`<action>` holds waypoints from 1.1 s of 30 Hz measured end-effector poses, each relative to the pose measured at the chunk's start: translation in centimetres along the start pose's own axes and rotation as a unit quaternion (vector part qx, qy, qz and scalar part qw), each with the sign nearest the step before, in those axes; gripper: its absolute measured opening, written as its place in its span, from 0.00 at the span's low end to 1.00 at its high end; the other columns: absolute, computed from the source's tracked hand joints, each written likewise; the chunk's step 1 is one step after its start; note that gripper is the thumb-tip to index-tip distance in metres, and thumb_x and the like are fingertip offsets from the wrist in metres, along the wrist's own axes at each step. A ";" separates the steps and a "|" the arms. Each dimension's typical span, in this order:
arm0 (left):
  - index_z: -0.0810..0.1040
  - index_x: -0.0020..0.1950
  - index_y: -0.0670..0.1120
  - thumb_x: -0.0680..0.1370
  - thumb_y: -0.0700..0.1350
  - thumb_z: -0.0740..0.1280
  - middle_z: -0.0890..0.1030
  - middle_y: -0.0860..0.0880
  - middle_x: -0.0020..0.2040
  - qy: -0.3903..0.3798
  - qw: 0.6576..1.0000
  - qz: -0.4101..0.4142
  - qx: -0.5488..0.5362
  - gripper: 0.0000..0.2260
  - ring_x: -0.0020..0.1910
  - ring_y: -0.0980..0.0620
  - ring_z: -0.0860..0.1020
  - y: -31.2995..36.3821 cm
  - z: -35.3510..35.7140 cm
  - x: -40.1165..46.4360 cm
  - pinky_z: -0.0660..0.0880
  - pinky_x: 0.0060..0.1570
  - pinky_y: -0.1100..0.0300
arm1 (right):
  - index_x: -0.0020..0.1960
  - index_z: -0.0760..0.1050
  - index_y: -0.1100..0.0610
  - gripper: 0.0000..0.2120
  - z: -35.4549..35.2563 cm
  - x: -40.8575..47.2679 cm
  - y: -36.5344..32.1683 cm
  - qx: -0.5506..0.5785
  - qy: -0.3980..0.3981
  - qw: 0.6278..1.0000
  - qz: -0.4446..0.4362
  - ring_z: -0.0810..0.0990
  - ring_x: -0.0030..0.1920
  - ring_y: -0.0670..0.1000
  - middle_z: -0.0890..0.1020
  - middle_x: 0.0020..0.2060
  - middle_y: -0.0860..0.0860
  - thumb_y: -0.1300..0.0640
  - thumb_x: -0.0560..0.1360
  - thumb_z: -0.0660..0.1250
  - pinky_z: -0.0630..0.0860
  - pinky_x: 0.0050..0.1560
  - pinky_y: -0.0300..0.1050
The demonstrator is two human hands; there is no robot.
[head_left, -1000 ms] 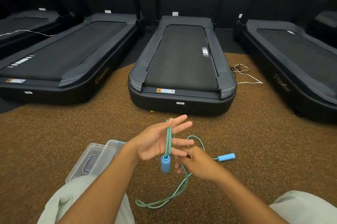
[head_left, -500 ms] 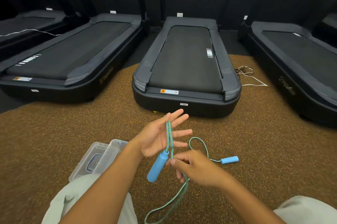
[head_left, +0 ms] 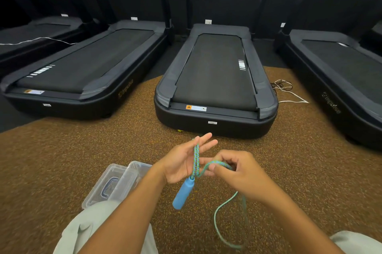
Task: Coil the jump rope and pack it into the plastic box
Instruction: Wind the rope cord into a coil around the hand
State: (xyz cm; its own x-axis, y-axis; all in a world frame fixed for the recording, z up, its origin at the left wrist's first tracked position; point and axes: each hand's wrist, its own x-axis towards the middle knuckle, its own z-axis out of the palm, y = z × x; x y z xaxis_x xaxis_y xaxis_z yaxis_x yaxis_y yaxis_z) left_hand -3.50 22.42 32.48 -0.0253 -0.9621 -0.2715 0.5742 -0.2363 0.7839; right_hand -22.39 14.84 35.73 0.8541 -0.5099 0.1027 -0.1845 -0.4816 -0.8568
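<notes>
Since a moment ago the right hand [head_left: 237, 173] has risen, pinching the jump rope [head_left: 196, 160] and drawing a fresh loop toward the left hand [head_left: 184, 163], whose fingers stay straight with rope wound over them. Its blue handle [head_left: 183, 193] dangles below. Beside the left knee, the plastic box [head_left: 115, 183] sits on the floor [head_left: 62, 160].

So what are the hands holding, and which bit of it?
Both hold the jump rope by its cord. The right hand pinches a loop of cord; the left hand has cord wrapped over its straight fingers. The blue handle dangles, ungripped.
</notes>
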 end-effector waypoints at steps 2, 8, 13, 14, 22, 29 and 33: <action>0.63 0.80 0.52 0.82 0.55 0.57 0.70 0.52 0.78 -0.004 1.000 -0.009 -0.004 0.26 0.62 0.44 0.81 -0.3 0.0 0.1 0.77 0.59 0.37 | 0.38 0.83 0.47 0.10 -0.7 0.2 -0.6 0.006 0.026 0.999 -0.020 0.68 0.29 0.41 0.80 0.28 0.44 0.56 0.78 0.73 0.66 0.32 0.40; 0.66 0.79 0.50 0.86 0.55 0.53 0.77 0.47 0.72 -0.044 0.997 -0.047 0.053 0.23 0.68 0.33 0.75 -0.9 0.7 -0.2 0.70 0.64 0.32 | 0.47 0.86 0.42 0.09 -1.7 0.9 0.5 -0.028 0.064 0.997 -0.031 0.82 0.36 0.47 0.87 0.38 0.43 0.56 0.79 0.72 0.78 0.40 0.49; 0.68 0.77 0.46 0.85 0.56 0.55 0.76 0.46 0.72 -0.077 0.992 -0.081 0.063 0.24 0.71 0.29 0.71 -1.4 1.5 -0.3 0.71 0.64 0.31 | 0.46 0.86 0.46 0.06 -1.7 1.4 1.7 -0.040 0.090 0.995 -0.016 0.85 0.42 0.44 0.87 0.39 0.42 0.56 0.78 0.73 0.81 0.46 0.48; 0.68 0.77 0.46 0.85 0.56 0.55 0.76 0.46 0.72 -0.079 0.991 -0.084 0.064 0.24 0.71 0.29 0.71 -1.6 1.7 -0.4 0.72 0.62 0.32 | 0.45 0.86 0.46 0.06 -1.7 1.5 1.8 -0.043 0.092 0.995 -0.013 0.85 0.42 0.44 0.87 0.40 0.42 0.56 0.78 0.73 0.81 0.47 0.48; 0.68 0.78 0.47 0.86 0.57 0.51 0.74 0.47 0.75 -0.096 0.986 -0.097 0.095 0.24 0.72 0.30 0.71 -1.9 2.0 -0.3 0.71 0.64 0.33 | 0.45 0.86 0.48 0.05 -1.6 2.0 3.1 -0.047 0.103 0.994 -0.001 0.85 0.43 0.44 0.87 0.40 0.42 0.58 0.77 0.75 0.81 0.48 0.45; 0.68 0.77 0.43 0.86 0.57 0.51 0.74 0.43 0.75 -0.109 0.982 -0.102 0.116 0.26 0.72 0.28 0.70 -2.0 2.1 -0.2 0.72 0.63 0.34 | 0.45 0.87 0.47 0.05 -1.8 2.0 3.5 -0.050 0.093 0.994 -0.007 0.84 0.44 0.39 0.87 0.41 0.38 0.57 0.76 0.75 0.76 0.46 0.31; 0.73 0.73 0.41 0.85 0.54 0.55 0.76 0.41 0.73 -0.120 0.980 -0.101 0.121 0.23 0.70 0.30 0.72 -2.1 2.3 -0.4 0.73 0.62 0.34 | 0.44 0.86 0.46 0.06 -1.8 2.4 4.4 -0.021 0.097 0.995 0.012 0.85 0.43 0.40 0.88 0.41 0.41 0.56 0.76 0.75 0.79 0.49 0.39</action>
State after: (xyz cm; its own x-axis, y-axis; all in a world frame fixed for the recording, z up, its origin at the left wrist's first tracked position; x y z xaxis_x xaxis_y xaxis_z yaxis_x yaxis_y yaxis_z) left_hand -6.52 22.98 32.24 -0.3263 -0.8901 -0.3182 0.3282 -0.4223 0.8449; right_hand -22.04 10.25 33.14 0.7402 -0.6475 0.1811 -0.2273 -0.4945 -0.8389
